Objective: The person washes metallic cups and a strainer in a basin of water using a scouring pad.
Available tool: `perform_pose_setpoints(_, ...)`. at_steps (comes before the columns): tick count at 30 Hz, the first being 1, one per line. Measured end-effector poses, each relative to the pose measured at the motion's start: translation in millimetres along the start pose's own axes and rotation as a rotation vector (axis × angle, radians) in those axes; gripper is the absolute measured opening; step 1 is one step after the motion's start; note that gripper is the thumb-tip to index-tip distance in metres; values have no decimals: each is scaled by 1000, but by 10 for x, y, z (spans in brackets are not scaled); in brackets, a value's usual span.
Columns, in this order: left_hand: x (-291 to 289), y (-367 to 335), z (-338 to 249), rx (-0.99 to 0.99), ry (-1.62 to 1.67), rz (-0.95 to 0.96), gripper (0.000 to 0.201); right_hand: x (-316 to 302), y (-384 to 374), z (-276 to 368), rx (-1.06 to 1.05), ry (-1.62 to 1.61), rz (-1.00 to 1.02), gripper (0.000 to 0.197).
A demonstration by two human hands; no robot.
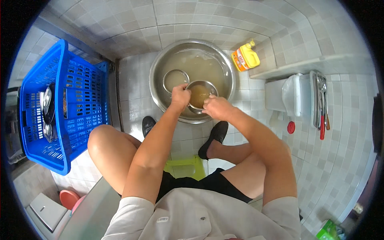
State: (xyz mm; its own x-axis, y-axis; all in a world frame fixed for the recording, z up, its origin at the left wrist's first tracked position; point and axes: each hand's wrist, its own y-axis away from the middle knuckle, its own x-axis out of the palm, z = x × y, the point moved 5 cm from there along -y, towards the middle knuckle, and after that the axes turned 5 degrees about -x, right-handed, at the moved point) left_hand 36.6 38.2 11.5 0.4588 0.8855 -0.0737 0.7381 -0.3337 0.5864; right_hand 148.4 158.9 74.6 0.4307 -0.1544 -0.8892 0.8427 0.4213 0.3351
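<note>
bowl (pixel 203 84): silver | basin (pixel 159 66): silver | basket (pixel 60 88): blue | jug (pixel 251 58): yellow | wall (pixel 192 16): grey-beige checks

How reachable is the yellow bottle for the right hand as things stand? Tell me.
Probably yes: only the rim of the metal basin lies between the right hand and the yellow bottle, though the hand would first have to let go of the metal bowl.

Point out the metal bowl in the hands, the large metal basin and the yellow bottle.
Held metal bowl (pixel 204 83): head view, on its far inner wall.
Large metal basin (pixel 157 80): head view, on its left inner wall.
Yellow bottle (pixel 251 58): head view, on its body, beside the label.
</note>
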Motion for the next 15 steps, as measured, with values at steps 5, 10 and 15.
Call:
perform_pose_setpoints(5,245,371,-710,45,81,103,34,-777,471,-34,-22,56,-129,26)
perform_pose_setpoints(10,583,840,-1427,120,169,264,35,-1492,1094,23,-83,230,-303,21)
perform_pose_setpoints(15,855,1199,-1759,190,205,345,35,-1655,1819,47,146,322,-431,17)
